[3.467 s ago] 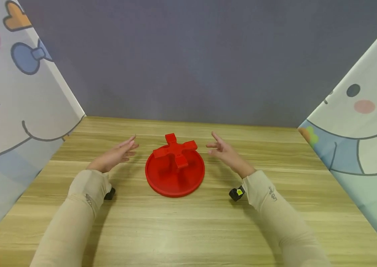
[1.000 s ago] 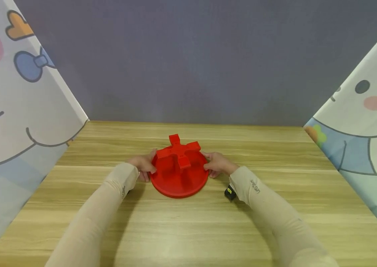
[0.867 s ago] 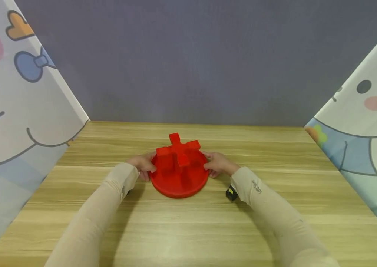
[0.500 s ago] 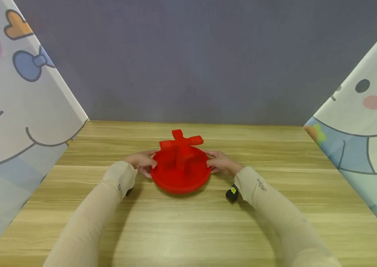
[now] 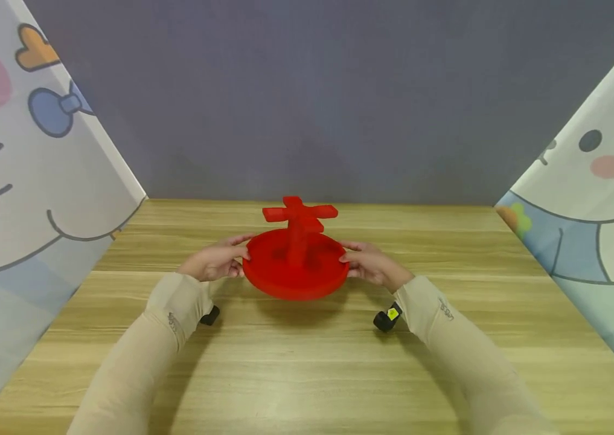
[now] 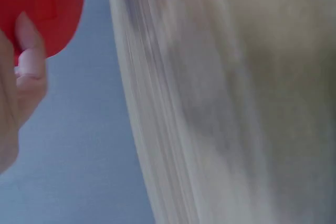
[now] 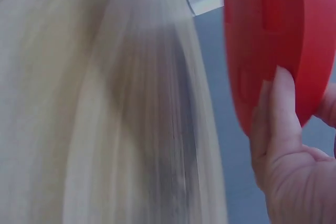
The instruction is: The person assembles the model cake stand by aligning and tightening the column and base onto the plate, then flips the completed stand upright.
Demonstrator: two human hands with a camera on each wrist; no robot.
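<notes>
A red round stand (image 5: 268, 272) with a raised rim, a central post and a four-armed cross on top is held up over the table, tilted slightly towards the camera. At its left edge my left hand (image 5: 215, 260) grips the rim, thumb on top and fingers beneath. My right hand (image 5: 376, 266) pinches the opposite edge in the same way. The right wrist view shows the underside of the red stand (image 7: 265, 40) with shallow rectangular recesses and the fingers (image 7: 283, 114) pressed flat against it. In the left wrist view, a finger lies on the red underside (image 6: 63, 14).
The wood-grain table (image 5: 296, 368) spreads beneath, with the stand's shadow on it. A dark grey panel (image 5: 307, 103) closes off the back. Cartoon-printed panels (image 5: 29, 181) flank both sides. A black wrist camera (image 5: 387, 317) hangs below the right sleeve.
Both hands came in from either side, took hold of the stand's rim, and lifted it off the table. Its cross has risen in view and the base now tips towards the camera.
</notes>
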